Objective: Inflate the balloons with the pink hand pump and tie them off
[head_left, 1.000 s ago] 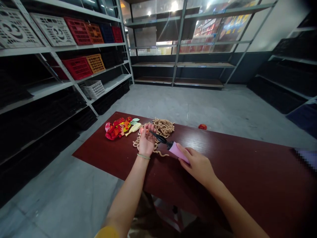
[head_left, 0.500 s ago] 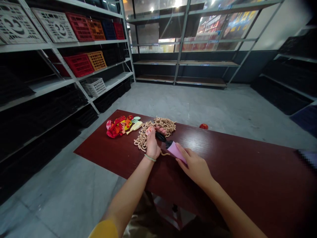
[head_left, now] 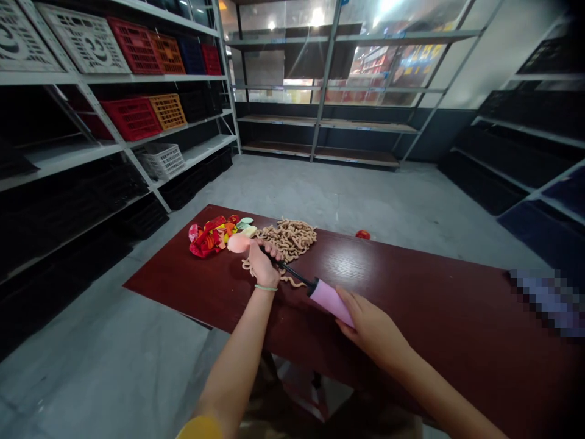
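My left hand [head_left: 265, 263] is closed round the black end of a hand pump, with a small pink balloon [head_left: 238, 244] sticking out past the fingers. The pump's pink barrel [head_left: 329, 300] is gripped by my right hand [head_left: 368, 326], and a black rod shows between the two hands. Behind my left hand lies a pile of beige, worm-like curled pieces [head_left: 295, 236] on the brown table [head_left: 411, 292]. Crumpled red, yellow and orange balloons [head_left: 210, 236] rest left of it, beside a pale green one [head_left: 245, 222].
Metal shelves with white, red, orange and blue crates [head_left: 132, 119] stand at the left. More shelving [head_left: 283, 121] is at the back. A red object [head_left: 362, 234] shows just beyond the table's far edge. A pixelated item [head_left: 546, 302] lies at the table's right.
The hands have moved apart and the rod now shows drawn out between them. The balloon at my left hand has become a rounded bulb pointing left. The camera view has shifted slightly right.
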Demonstrator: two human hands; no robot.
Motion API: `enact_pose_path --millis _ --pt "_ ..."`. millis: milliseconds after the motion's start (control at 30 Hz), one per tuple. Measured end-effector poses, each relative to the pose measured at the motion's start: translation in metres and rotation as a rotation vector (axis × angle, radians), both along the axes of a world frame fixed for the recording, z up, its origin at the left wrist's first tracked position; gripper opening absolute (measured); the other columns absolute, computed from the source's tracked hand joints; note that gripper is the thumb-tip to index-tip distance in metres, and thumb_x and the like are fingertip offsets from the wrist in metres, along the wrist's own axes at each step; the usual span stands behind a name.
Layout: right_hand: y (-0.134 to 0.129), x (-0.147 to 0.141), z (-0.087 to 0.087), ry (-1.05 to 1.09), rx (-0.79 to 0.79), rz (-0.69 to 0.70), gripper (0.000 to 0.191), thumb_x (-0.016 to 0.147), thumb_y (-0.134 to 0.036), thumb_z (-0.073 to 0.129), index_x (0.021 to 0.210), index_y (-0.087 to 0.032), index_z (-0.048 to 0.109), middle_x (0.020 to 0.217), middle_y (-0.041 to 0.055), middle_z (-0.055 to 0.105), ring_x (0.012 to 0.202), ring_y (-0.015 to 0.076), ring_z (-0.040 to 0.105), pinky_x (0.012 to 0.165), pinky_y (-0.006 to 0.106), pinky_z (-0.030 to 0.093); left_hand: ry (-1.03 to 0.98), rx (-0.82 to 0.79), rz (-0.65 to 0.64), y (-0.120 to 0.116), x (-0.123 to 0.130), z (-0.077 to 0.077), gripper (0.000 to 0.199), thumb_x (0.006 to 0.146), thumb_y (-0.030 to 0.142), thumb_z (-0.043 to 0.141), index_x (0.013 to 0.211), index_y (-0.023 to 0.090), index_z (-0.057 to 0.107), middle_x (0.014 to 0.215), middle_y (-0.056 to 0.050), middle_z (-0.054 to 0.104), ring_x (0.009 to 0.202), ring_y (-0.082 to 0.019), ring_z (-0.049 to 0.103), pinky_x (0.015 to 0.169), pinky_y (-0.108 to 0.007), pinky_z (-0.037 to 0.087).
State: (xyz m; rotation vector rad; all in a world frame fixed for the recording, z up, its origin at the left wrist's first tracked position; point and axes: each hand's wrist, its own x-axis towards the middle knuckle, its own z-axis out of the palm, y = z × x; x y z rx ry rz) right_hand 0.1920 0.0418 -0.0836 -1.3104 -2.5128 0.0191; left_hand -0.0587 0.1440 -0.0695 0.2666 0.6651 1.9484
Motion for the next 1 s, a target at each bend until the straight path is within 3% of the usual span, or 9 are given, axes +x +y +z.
enact_pose_path --millis 200,433,567,867,1000 --pt "-0.019 0.019 -0.002 -0.127 0.039 -0.146 0.062 0.094 -0.046 0.046 0.151 -0.030 0.027 0.090 0.0060 0.067 0.072 0.0226 0.066 0.057 0.030 0.048 0.016 0.027 -0.029 -0.002 0.009 -0.001 0.024 0.092 0.041 0.049 0.079 0.022 0.041 0.055 0.007 0.036 0.041 -0.007 0.038 0.039 -0.020 0.029" --pt "-0.001 -0.035 0.005 -0.113 0.040 -0.226 0.061 0.095 -0.049 0.043 0.150 -0.027 0.029 0.094 0.0084 0.068 0.070 0.0225 0.067 0.051 0.027 0.042 0.044 0.069 -0.169 -0.010 0.030 -0.004 0.026 0.092 0.043 0.051 0.080 0.022 0.042 0.061 0.005 0.040 0.048 -0.008 0.043 0.045 -0.021 0.037" --pt "0.000 -0.052 0.009 -0.079 0.003 -0.228 0.062 0.095 -0.048 0.044 0.150 -0.024 0.029 0.099 0.0101 0.069 0.073 0.0235 0.068 0.054 0.029 0.045 0.037 0.063 -0.199 -0.011 0.033 -0.006 0.025 0.093 0.042 0.050 0.080 0.022 0.041 0.060 0.005 0.039 0.046 -0.008 0.041 0.042 -0.021 0.035" --pt "-0.053 0.008 0.000 -0.023 0.004 -0.174 0.063 0.097 -0.046 0.043 0.153 -0.026 0.021 0.093 0.0039 0.068 0.076 0.0197 0.069 0.059 0.027 0.050 0.007 0.041 -0.200 -0.003 0.022 -0.006 0.025 0.095 0.041 0.047 0.080 0.021 0.043 0.058 0.005 0.037 0.043 -0.008 0.038 0.039 -0.019 0.031" --pt "-0.053 0.013 0.002 -0.043 -0.001 -0.204 0.063 0.097 -0.048 0.043 0.153 -0.028 0.022 0.094 0.0037 0.069 0.075 0.0196 0.070 0.056 0.026 0.049 -0.021 0.059 -0.177 -0.003 0.020 -0.009 0.024 0.095 0.039 0.047 0.079 0.021 0.043 0.059 0.005 0.037 0.044 -0.008 0.039 0.039 -0.020 0.031"
